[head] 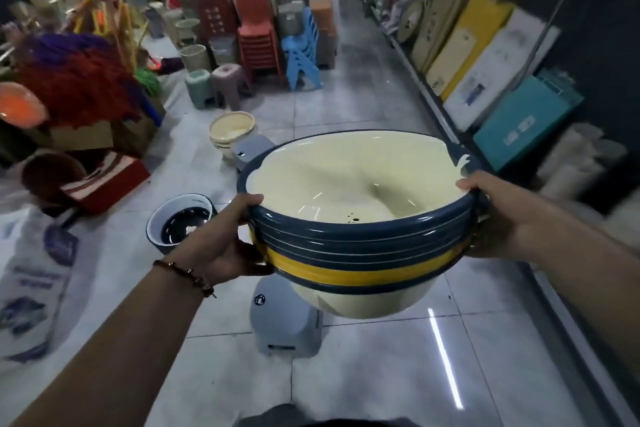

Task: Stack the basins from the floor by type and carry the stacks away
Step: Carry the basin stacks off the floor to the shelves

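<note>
I hold a stack of cream basins with dark blue rims (356,215) in the air over the tiled aisle, one yellow-rimmed basin among them. My left hand (232,243) grips the stack's left rim, thumb on top. My right hand (491,215) grips the right rim. On the floor to the left lies a small dark blue basin with a white rim (181,224). Farther ahead sits a short stack of cream basins (232,134) on the floor.
A grey plastic stool (287,319) stands right under the held stack, another grey stool (247,151) behind it. Mops and boxes (79,80) crowd the left, stacked chairs and bins (258,42) fill the far end, boxed goods line the right shelf (485,70).
</note>
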### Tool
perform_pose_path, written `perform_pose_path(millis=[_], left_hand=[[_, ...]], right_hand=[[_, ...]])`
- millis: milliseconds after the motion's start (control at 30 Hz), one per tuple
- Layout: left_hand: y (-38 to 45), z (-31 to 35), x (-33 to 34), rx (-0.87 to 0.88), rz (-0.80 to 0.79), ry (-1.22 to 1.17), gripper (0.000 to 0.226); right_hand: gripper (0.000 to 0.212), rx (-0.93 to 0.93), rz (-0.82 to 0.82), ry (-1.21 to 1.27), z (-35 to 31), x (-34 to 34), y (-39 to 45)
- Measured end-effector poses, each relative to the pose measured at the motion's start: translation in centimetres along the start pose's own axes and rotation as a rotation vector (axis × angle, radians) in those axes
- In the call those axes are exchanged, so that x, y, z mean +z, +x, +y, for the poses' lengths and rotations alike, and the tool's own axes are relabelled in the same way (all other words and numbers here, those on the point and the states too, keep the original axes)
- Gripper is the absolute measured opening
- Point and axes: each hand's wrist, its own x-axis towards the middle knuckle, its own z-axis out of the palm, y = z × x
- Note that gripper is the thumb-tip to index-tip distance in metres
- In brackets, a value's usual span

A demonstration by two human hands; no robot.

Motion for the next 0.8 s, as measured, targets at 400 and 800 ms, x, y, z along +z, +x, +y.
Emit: perform_pose_path(millis=[400, 800], left_hand=[[12.6, 6.7, -0.1, -0.114, 0.076, -0.02, 0.057], [26.2, 16.7, 16.2, -0.141, -0.029, 0.209, 0.045]], right_hand=[[0.023, 0.066, 0.104, -0.038, -6.0, 7.8, 8.1], [0.05, 0.132, 0.183, 0.12, -16.2, -2.6, 20.9]])
